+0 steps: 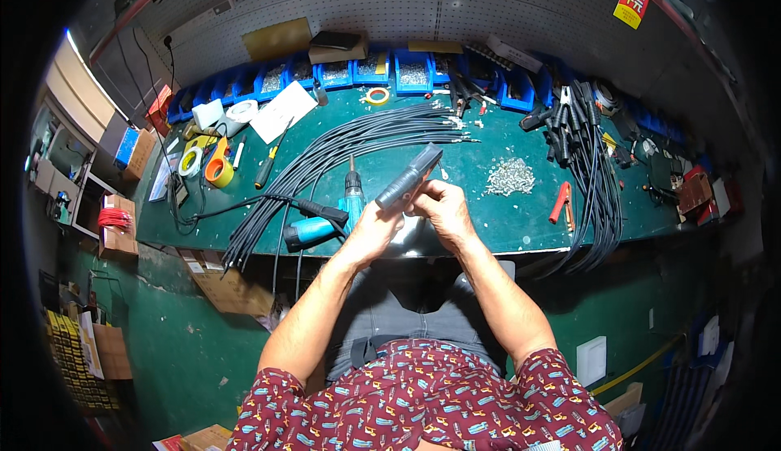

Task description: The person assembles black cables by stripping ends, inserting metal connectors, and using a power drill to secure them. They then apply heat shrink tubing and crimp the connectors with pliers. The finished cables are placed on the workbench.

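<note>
A black plastic part with a ribbed, rounded grip and a flatter far end is held up over the table's front edge. My left hand is closed around its near end. Close beside it, my right hand has its thumb and fingers pinched together at the part's right side; what lies between the fingertips is hidden. A teal cordless drill lies just left of my hands, bit pointing away. Black cables with bare metal ends stretch across the table behind it.
Blue bins of small metal parts line the back. Right of my hands are a pile of screws, red-handled pliers and a bundle of black cables. A screwdriver and tape rolls lie at left.
</note>
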The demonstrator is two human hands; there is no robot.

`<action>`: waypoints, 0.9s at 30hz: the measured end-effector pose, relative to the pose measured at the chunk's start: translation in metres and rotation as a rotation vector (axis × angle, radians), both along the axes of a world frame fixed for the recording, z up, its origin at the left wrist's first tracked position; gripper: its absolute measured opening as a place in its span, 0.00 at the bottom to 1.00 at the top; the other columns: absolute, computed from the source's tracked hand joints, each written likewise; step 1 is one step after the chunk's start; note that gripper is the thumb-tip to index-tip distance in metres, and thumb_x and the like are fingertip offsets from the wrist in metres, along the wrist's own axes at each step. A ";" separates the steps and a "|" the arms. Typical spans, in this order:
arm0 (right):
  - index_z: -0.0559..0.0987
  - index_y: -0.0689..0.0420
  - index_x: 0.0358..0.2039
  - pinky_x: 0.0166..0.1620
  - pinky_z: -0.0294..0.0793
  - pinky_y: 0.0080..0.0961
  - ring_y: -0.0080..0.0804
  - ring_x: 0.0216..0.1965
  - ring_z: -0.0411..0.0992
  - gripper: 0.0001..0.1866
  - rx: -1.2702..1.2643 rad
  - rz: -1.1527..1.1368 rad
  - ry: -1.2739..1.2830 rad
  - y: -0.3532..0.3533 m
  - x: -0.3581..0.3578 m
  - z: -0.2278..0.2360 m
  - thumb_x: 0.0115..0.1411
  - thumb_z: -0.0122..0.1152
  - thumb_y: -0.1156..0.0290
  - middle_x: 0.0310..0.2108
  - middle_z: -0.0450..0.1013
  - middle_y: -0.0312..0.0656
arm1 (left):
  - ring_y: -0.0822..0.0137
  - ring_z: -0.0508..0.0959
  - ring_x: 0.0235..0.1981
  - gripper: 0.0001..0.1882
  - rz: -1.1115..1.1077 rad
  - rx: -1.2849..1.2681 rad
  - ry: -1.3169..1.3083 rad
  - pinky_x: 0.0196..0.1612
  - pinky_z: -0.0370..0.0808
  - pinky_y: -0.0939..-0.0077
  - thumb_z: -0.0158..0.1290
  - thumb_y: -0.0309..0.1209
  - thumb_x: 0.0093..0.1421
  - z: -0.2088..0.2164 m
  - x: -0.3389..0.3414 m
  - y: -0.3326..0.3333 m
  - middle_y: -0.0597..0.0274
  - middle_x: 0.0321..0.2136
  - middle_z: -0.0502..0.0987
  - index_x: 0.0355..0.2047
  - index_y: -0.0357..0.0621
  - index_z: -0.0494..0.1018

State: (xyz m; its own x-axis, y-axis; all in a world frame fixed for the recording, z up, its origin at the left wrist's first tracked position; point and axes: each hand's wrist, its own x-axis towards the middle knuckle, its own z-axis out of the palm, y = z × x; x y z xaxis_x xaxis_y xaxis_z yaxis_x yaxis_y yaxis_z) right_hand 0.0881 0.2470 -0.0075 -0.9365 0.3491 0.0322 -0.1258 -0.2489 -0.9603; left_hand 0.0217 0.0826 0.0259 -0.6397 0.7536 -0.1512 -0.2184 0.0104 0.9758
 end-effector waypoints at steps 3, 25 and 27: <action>0.82 0.64 0.37 0.40 0.80 0.26 0.28 0.34 0.80 0.07 0.033 0.031 0.010 0.003 0.001 0.002 0.62 0.66 0.73 0.31 0.81 0.43 | 0.85 0.56 0.16 0.12 -0.010 0.018 -0.008 0.18 0.51 0.85 0.50 0.42 0.73 -0.001 -0.001 -0.002 0.80 0.19 0.63 0.41 0.47 0.75; 0.82 0.66 0.37 0.42 0.81 0.29 0.29 0.35 0.80 0.05 0.154 0.006 0.086 -0.002 0.009 0.017 0.61 0.63 0.79 0.32 0.82 0.44 | 0.80 0.69 0.29 0.20 -0.037 -0.074 0.112 0.30 0.67 0.80 0.50 0.45 0.73 0.004 -0.007 -0.006 0.70 0.31 0.73 0.49 0.39 0.77; 0.81 0.67 0.37 0.42 0.81 0.29 0.30 0.36 0.81 0.05 0.175 -0.003 0.108 -0.004 0.010 0.021 0.61 0.62 0.80 0.33 0.82 0.44 | 0.80 0.67 0.28 0.18 -0.011 -0.029 0.148 0.29 0.65 0.81 0.50 0.43 0.73 -0.004 -0.008 -0.004 0.71 0.30 0.72 0.48 0.42 0.76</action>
